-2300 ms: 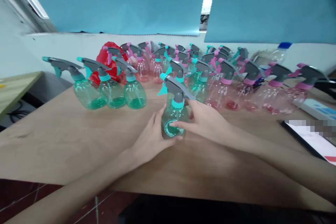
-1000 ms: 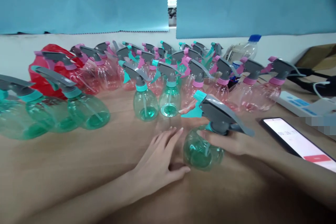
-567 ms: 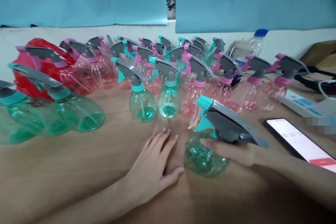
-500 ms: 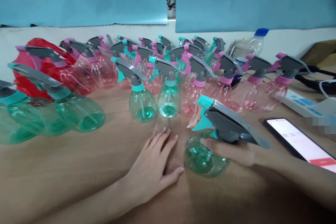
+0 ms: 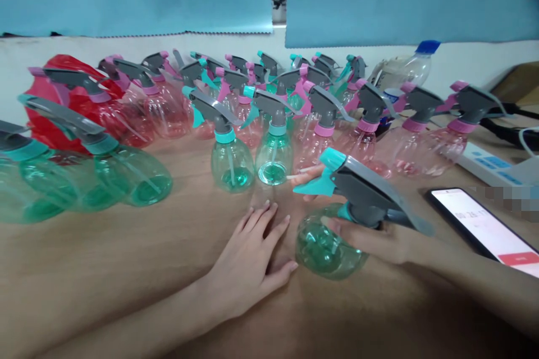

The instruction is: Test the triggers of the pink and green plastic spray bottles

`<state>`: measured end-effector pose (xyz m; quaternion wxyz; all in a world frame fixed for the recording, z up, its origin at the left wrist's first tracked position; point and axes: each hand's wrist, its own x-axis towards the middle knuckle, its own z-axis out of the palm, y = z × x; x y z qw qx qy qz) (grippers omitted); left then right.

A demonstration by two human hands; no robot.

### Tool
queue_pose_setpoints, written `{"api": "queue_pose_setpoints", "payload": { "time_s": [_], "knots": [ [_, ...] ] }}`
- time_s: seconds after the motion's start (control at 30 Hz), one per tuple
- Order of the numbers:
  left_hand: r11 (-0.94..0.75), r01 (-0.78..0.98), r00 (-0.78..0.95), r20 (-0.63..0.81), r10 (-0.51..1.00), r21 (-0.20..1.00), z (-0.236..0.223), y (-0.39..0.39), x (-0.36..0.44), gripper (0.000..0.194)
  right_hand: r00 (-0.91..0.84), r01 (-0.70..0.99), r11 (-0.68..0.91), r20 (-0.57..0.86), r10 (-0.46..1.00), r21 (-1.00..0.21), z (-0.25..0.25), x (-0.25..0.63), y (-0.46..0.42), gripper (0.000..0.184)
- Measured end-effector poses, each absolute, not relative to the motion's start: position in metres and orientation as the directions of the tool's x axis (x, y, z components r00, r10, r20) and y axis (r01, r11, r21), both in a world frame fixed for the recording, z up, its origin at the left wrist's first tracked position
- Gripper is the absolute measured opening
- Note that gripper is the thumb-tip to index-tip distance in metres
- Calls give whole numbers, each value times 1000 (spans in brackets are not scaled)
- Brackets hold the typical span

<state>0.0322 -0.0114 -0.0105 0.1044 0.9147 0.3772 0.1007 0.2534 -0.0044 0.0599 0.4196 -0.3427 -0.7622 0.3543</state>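
Note:
My right hand (image 5: 370, 238) grips a green spray bottle (image 5: 326, 247) by its neck, just under the grey and teal trigger head (image 5: 357, 190). The bottle is tilted with its nozzle pointing left. My left hand (image 5: 250, 263) lies flat on the wooden table (image 5: 126, 269) just left of the bottle, fingers stretched out, holding nothing. Two more green spray bottles (image 5: 231, 160) stand upright just beyond my left hand.
Several pink spray bottles (image 5: 366, 134) and green ones fill the back of the table. More green bottles (image 5: 126, 171) stand at the left before a red bag (image 5: 63, 67). A lit phone (image 5: 484, 224) lies at the right, with a clear water bottle (image 5: 400, 70) behind.
The green bottle came from the table's middle toward me and tilted over. My left hand let go of it and now rests flat on the table. Since half a second ago, little has shifted.

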Motion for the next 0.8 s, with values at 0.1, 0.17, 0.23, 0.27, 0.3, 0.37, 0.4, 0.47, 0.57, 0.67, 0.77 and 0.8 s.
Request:
{"api": "queue_pose_setpoints", "payload": {
  "time_s": [0.1, 0.17, 0.23, 0.27, 0.3, 0.37, 0.4, 0.47, 0.57, 0.67, 0.77, 0.8],
  "knots": [
    [-692, 665, 694, 111, 712, 281, -10, -11, 32, 59, -430, 199, 502, 385, 816, -842, 58, 253, -5, 58],
    [-693, 661, 695, 113, 710, 286, -10, -11, 32, 59, -425, 204, 480, 365, 828, -853, 57, 253, -5, 59],
    [-694, 661, 696, 113, 709, 287, -11, -11, 32, 60, -412, 210, 468, 356, 839, -859, 56, 253, -5, 60],
    [-692, 663, 695, 111, 711, 286, -11, -11, 32, 60, -403, 208, 465, 358, 842, -861, 55, 252, -5, 60],
    [-692, 664, 695, 107, 711, 283, -11, -11, 32, 60, -393, 199, 465, 365, 844, -863, 54, 252, -6, 59],
    [-694, 665, 697, 102, 709, 277, -11, -11, 32, 61, -391, 180, 468, 374, 841, -865, 54, 252, -6, 57],
    [-694, 665, 698, 101, 709, 275, -12, -11, 31, 61, -397, 174, 468, 374, 839, -866, 54, 252, -6, 56],
    [-697, 662, 700, 106, 706, 275, -12, -11, 31, 61, -408, 180, 460, 359, 839, -870, 55, 252, -6, 55],
    [-699, 660, 699, 118, 705, 275, -12, -11, 32, 59, -410, 197, 443, 337, 848, -875, 56, 253, -6, 53],
    [-701, 661, 698, 122, 705, 270, -12, -11, 32, 59, -405, 176, 446, 348, 845, -878, 56, 253, -5, 49],
    [-707, 657, 703, 124, 700, 263, -12, -11, 32, 59, -409, 178, 456, 356, 840, -872, 56, 253, -4, 52],
    [-708, 657, 705, 122, 698, 259, -12, -11, 32, 59, -409, 186, 459, 357, 840, -869, 55, 253, -4, 53]
  ]
}}
